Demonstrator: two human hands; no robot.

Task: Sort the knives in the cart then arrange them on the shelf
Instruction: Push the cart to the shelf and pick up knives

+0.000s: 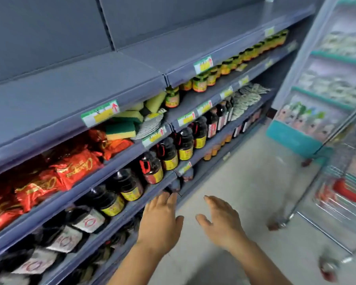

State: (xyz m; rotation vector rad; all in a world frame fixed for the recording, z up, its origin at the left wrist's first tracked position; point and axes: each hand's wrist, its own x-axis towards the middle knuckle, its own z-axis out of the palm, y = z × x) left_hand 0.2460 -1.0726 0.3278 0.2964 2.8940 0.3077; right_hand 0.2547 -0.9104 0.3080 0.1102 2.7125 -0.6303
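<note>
Nearest the viewer, the left hand (160,218) and right hand (220,220) reach forward with fingers spread, holding nothing. To the right stands the wire cart (337,194); blur hides whether knives lie inside. Beyond, stocked shelves carry dark bottles (169,153) and sponges (121,128), and the top shelf (74,87) is bare. The task looks barely begun: no knife is visibly sorted or shelved.

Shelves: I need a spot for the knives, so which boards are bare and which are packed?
Bare: the top shelf above the sponges, and its neighbour board above the jars. Crowded: red packets, dark bottles. Both hands hold nothing.
</note>
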